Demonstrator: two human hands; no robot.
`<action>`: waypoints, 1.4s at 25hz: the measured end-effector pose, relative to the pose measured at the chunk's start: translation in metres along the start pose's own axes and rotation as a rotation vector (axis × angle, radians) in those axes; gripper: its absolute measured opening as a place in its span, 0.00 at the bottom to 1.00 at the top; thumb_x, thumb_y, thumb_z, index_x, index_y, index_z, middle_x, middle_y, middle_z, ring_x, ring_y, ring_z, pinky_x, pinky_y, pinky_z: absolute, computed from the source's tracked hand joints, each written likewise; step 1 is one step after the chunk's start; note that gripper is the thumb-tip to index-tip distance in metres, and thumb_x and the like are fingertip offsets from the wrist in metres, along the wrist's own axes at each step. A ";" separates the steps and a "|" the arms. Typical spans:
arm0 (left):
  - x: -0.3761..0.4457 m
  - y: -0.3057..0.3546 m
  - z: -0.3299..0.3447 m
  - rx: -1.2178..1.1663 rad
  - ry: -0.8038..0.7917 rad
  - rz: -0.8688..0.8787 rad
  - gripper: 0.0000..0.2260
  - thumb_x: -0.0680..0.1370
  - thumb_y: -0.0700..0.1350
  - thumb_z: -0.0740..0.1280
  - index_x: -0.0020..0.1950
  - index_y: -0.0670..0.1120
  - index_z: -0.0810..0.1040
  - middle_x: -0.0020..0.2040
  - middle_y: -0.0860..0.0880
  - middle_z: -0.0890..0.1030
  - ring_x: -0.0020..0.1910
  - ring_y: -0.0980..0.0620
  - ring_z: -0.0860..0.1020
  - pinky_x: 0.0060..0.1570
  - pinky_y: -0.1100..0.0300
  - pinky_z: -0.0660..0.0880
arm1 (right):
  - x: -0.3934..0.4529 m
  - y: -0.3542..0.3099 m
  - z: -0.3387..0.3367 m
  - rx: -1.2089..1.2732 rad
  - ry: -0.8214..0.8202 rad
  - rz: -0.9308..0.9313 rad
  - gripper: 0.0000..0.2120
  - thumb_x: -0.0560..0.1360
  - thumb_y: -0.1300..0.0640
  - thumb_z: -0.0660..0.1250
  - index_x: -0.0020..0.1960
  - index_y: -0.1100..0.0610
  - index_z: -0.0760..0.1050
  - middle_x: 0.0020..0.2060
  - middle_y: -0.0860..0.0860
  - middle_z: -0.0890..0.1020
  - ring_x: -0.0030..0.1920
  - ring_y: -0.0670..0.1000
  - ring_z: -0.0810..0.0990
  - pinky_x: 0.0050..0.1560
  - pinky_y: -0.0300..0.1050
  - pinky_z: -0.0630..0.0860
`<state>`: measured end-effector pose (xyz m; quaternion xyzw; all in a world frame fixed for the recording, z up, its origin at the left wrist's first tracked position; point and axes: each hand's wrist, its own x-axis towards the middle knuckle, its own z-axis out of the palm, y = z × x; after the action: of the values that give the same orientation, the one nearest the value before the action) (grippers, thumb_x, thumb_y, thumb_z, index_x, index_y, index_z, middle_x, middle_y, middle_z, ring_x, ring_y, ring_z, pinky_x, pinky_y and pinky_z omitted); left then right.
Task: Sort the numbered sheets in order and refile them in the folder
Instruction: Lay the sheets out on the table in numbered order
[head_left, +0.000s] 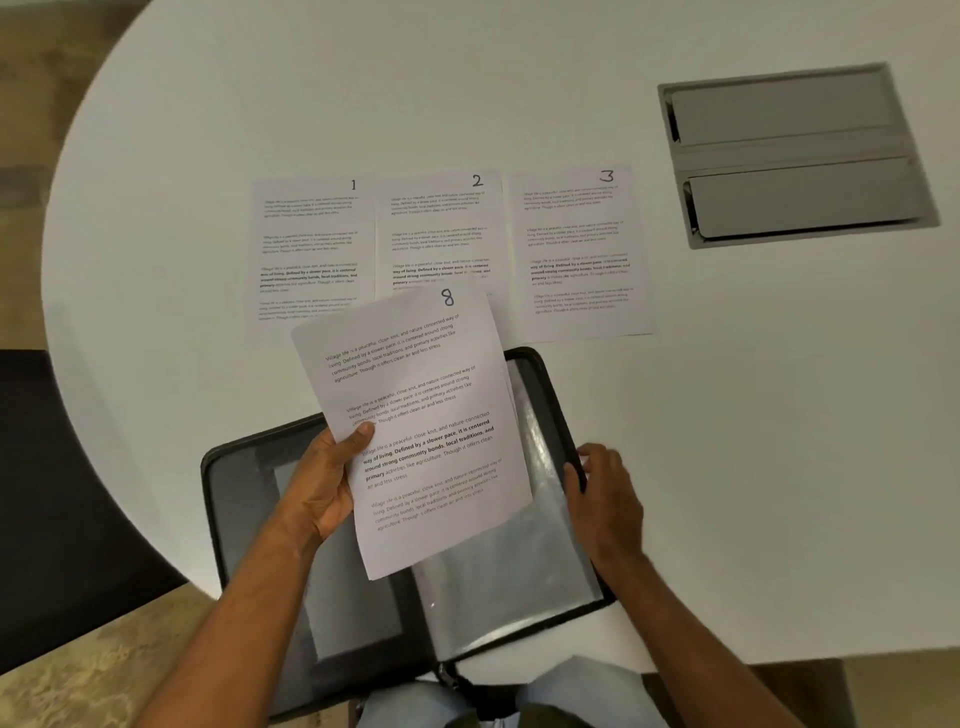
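Here, sheet 8 (415, 415): held up over the open folder (545, 395), tilted, its top edge overlapping the lower part of sheet 2 (439, 228) in my view.

Handling: I judge it light, limp and easily creased; one-sided support lets the far corner droop. A pinch at the left margin, as now, is adequate; I would lay it flat rather than drag it.

Left hand (324, 483): pinches sheet 8 at its left edge, thumb on the printed face, fingers hidden behind the paper.

Right hand (602, 483): fingers curled over the folder's right rim, steadying it; it holds no paper.

Folder: dark, zip-edged, lying open at the near edge of the table (727, 415) and partly over my lap; clear sleeves show on the right half. I cannot tell whether more sheets lie inside.

Row: sheet 1 (311, 244), sheet 2 and sheet 3 (576, 249) lie flat side by side beyond the folder, numbers ascending left to right, 1 and 2 touching or slightly overlapped, 3 just beside.

Progress: sorting is under way; sheets 4 to 7 are not in view, so I judge 8 belongs well apart from 3.

Surroundings: a grey cable hatch (795, 156) is set into the table at far right.
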<state>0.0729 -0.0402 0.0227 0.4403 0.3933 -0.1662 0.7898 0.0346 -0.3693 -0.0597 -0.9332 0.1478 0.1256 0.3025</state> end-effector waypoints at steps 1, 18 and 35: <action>-0.005 0.000 -0.006 -0.001 -0.006 -0.005 0.20 0.78 0.37 0.65 0.71 0.42 0.75 0.62 0.41 0.83 0.55 0.43 0.85 0.48 0.49 0.84 | -0.010 0.001 0.002 -0.014 0.006 0.017 0.09 0.82 0.51 0.64 0.62 0.51 0.72 0.52 0.47 0.77 0.51 0.50 0.78 0.46 0.47 0.76; -0.056 0.011 -0.071 0.031 -0.149 -0.068 0.22 0.77 0.38 0.67 0.72 0.40 0.73 0.64 0.37 0.81 0.57 0.40 0.84 0.48 0.45 0.84 | -0.059 -0.035 0.007 -0.072 -0.152 0.214 0.10 0.83 0.58 0.60 0.64 0.58 0.69 0.59 0.56 0.76 0.50 0.54 0.76 0.48 0.47 0.72; -0.140 -0.063 0.082 0.140 -0.198 0.105 0.18 0.82 0.35 0.62 0.72 0.38 0.73 0.67 0.35 0.79 0.64 0.35 0.79 0.60 0.38 0.78 | -0.071 -0.032 -0.194 0.828 -0.413 0.087 0.06 0.82 0.55 0.68 0.51 0.57 0.83 0.45 0.50 0.88 0.44 0.50 0.86 0.41 0.44 0.82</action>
<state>-0.0152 -0.1543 0.1191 0.4958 0.2775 -0.1944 0.7996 0.0085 -0.4477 0.1324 -0.6824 0.1610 0.2518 0.6671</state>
